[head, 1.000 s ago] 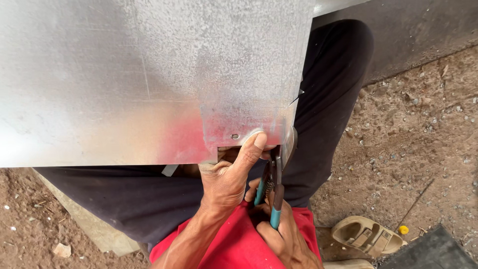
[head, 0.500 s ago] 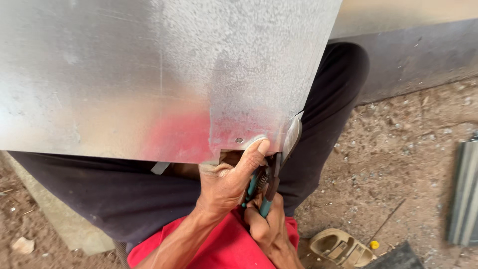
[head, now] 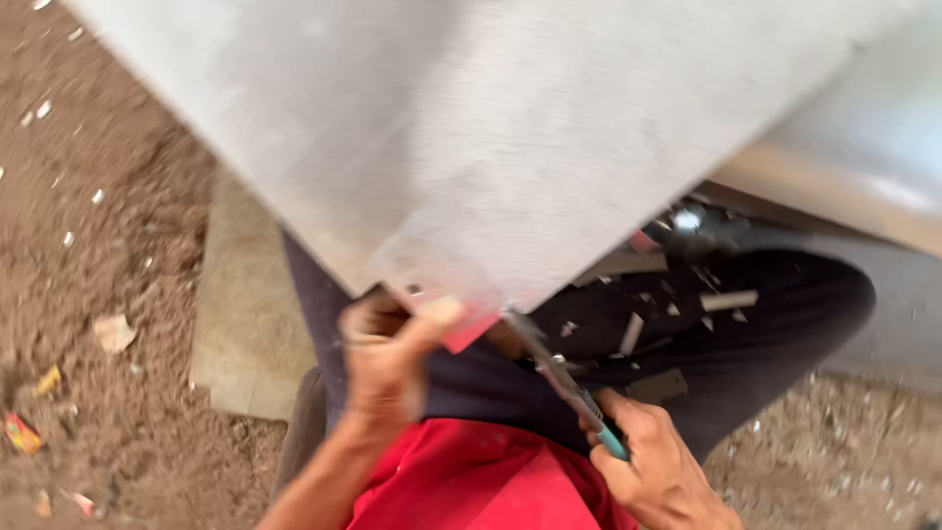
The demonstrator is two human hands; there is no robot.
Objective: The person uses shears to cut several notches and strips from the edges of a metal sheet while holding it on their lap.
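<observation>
Scattered over the brown dirt floor (head: pixel 108 196) at far left: several small pale scraps, plus one red-and-yellow wrapper scrap (head: pixel 20 432) near the lower edge. Lay beside these one flat tan board (head: pixel 245 334), partly under a dark trouser leg. Filled the upper middle: one large grey metal sheet (head: pixel 510 147), blurred, tilted with a corner pointing down over the lap. Pinched that lower corner: the left hand (head: pixel 388 358), thumb on top, fingers below, closed tight on the sheet's edge. Showed just beside the thumb one small red patch. Reached up to the sheet's edge from the lower right: one pair of snips (head: pixel 564 378) with teal handles, clamped in the right hand (head: pixel 657 471), fingers wrapped shut around the grips. Could not tell whether the blades were apart or together. Strewn over the dark trousers (head: pixel 765 334) at right: about half a dozen small metal offcuts.
</observation>
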